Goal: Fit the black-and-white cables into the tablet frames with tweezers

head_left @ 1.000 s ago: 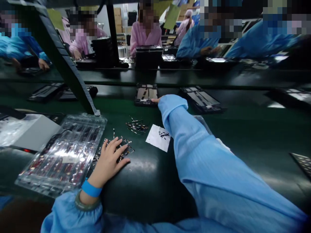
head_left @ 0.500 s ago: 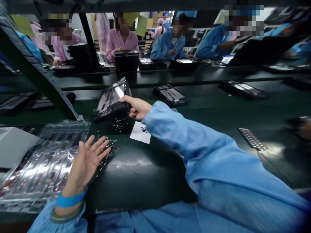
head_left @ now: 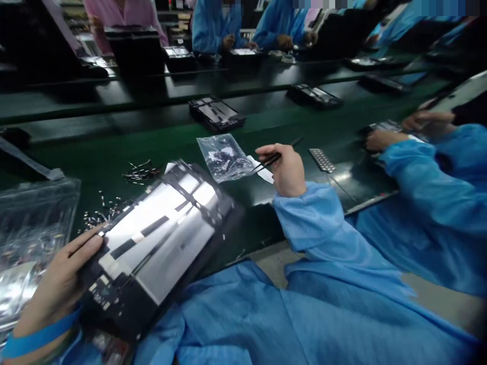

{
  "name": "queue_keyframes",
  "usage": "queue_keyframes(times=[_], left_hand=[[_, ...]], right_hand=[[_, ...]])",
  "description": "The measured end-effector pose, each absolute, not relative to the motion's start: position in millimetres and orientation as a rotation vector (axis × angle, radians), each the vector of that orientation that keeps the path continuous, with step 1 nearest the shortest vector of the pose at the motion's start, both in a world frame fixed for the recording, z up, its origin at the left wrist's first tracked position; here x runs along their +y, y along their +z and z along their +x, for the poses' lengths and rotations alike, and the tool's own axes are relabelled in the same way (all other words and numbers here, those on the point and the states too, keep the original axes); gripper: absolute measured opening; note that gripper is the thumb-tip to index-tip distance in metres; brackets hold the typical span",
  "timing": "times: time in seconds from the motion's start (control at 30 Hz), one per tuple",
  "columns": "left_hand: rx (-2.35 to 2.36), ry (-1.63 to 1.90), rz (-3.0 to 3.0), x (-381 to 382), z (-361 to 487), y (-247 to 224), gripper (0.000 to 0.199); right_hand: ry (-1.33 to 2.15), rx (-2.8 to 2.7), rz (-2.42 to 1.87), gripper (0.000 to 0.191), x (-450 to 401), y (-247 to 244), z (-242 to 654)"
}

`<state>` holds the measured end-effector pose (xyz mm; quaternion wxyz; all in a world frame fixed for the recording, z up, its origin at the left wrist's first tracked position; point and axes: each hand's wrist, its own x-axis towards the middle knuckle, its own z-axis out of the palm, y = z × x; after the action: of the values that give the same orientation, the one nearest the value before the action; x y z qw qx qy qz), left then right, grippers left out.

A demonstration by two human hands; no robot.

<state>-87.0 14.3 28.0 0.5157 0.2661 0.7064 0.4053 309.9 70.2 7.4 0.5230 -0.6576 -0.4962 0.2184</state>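
Tool-in-hand step: L hand (head_left: 57,281) grips device (head_left: 163,238) by its edge, R hand (head_left: 291,171) holds tweezers (head_left: 269,161) nr clear bag (head_left: 224,159); next move prob. needs steady tips.

On our surface (head_left: 249,228), one unit (head_left: 217,112) lies behind the bag (head_left: 224,156) and another (head_left: 317,95) farther back to its right, with a panel (head_left: 321,160) to the bag's right. Left of the bag we have two piles of strips (head_left: 142,173), then the tray (head_left: 32,228) farther left. Before the bag, to its left, is the device (head_left: 163,233) in our left hand (head_left: 61,281).
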Motion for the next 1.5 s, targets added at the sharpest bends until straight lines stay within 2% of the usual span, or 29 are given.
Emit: queue_keyframes(times=[0.1, 0.2, 0.3, 0.43, 0.53, 0.67, 0.9, 1.1, 1.23, 1.5], left_hand=[[1.681, 0.704, 0.818, 27, -74, 24, 0.057], [1.697, 0.628, 1.12, 38, -64, 16, 0.056], [1.823, 0.62, 1.572, 42, -63, 10, 0.047], [1.82, 0.831, 1.995, 38, -63, 6, 0.033], [1.76, 0.841, 2.035, 36, -61, 2, 0.029], [1.671, 0.795, 2.064, 39, -57, -3, 0.028], [1.704, 0.794, 1.994, 39, -59, -9, 0.03], [1.741, 1.019, 1.963, 30, -56, -12, 0.029], [1.691, 1.093, 1.889, 18, -41, -1, 0.027], [1.308, 0.772, 1.491, 9, 14, 21, 0.043]], right_hand=[[0.733, -0.917, -1.458, 0.06, 52, -20, 325], [0.89, -0.868, -1.374, 0.061, 42, -38, 318], [0.91, -0.952, -1.327, 0.053, 48, -48, 312], [0.753, -1.139, -1.324, 0.031, 67, -55, 314], [0.657, -1.224, -1.372, 0.02, 77, -61, 314], [0.649, -1.227, -1.402, 0.017, 80, -65, 311], [0.654, -1.201, -1.384, 0.019, 83, -69, 312], [0.691, -1.133, -1.376, 0.029, 77, -64, 309], [0.963, -1.019, -1.274, 0.037, 60, -39, 284], [1.757, -0.908, -0.974, 0.036, 41, 7, 209]])
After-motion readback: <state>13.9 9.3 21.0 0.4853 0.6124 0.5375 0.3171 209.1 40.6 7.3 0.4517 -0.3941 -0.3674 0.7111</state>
